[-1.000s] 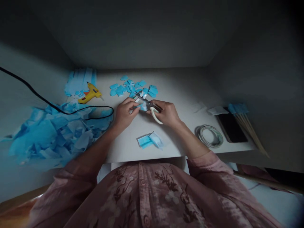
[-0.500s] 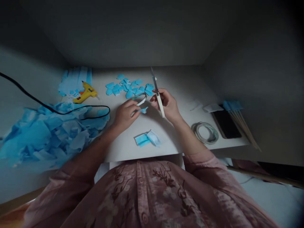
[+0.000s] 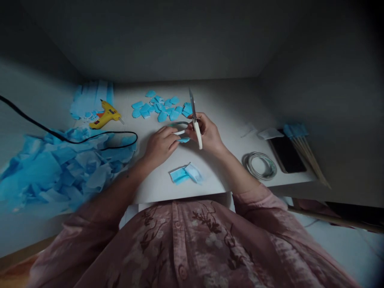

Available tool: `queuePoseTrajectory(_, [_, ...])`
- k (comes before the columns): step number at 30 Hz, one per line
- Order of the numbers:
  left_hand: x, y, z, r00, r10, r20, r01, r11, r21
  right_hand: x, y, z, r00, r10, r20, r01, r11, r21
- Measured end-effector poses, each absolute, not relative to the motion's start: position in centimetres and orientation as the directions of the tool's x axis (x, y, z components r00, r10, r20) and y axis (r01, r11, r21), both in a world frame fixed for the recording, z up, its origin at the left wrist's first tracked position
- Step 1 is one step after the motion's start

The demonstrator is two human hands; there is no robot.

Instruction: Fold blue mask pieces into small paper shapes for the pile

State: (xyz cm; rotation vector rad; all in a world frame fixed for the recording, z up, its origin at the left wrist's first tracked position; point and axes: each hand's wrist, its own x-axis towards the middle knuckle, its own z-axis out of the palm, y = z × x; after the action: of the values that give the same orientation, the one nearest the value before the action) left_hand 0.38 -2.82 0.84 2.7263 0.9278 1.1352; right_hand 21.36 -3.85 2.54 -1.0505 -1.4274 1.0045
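My left hand (image 3: pixel 162 145) is closed on a thin pale ring (image 3: pixel 180 132) that looks like a narrow roll of tape. A small blue fabric piece (image 3: pixel 184 140) sticks out from under its fingertips. Scissors (image 3: pixel 195 120) with a white handle, seen nearly edge-on, point away from me in my right hand (image 3: pixel 208 132). The right thumb and fingertips meet the ring's right side; whether they pinch a tape end is too small to tell. Two folded blue-and-white fabric pieces (image 3: pixel 186 174) lie nearer me on the table.
Cut blue petals (image 3: pixel 162 106) lie at the back. On the left are a yellow glue gun (image 3: pixel 105 115), its black cord (image 3: pixel 90 138), stacked face masks (image 3: pixel 93 96) and heaped blue scraps (image 3: pixel 69 164). Tape rolls (image 3: pixel 271 170), a phone (image 3: pixel 289 156) and blue-tipped sticks (image 3: pixel 312 160) sit right.
My right hand has moved slightly left, so its fingertips now meet the ring in my left hand. The scissors have turned a little. The view has shifted slightly.
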Motion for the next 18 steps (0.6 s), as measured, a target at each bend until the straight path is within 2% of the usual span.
queuePoseTrajectory(6, [-0.2, -2.1, 0.7, 0.569, 0.596, 0.566, 0.495, -0.798, 0.343, 22.5, -3.6, 3.2, -0.074, 0.968, 0.239, -0.024, 0.238, -0.971])
queuePoseTrajectory(12, [0.1, -2.3, 1.1, 0.578, 0.583, 0.571, 0.569, -0.790, 0.231, 22.3, -4.0, 3.7, -0.120, 0.963, 0.243, -0.076, 0.235, -0.969])
queuePoseTrajectory(15, [0.0, -2.3, 1.2, 0.530, 0.607, 0.593, 0.597, -0.763, 0.248, 22.5, -3.9, 3.6, -0.094, 0.956, 0.277, -0.027, 0.275, -0.961])
queuePoseTrajectory(18, [-0.4, -2.0, 1.1, 0.426, 0.663, 0.615, 0.617, -0.710, 0.338, 23.1, -3.9, 3.5, -0.039, 0.940, 0.339, 0.138, 0.341, -0.930])
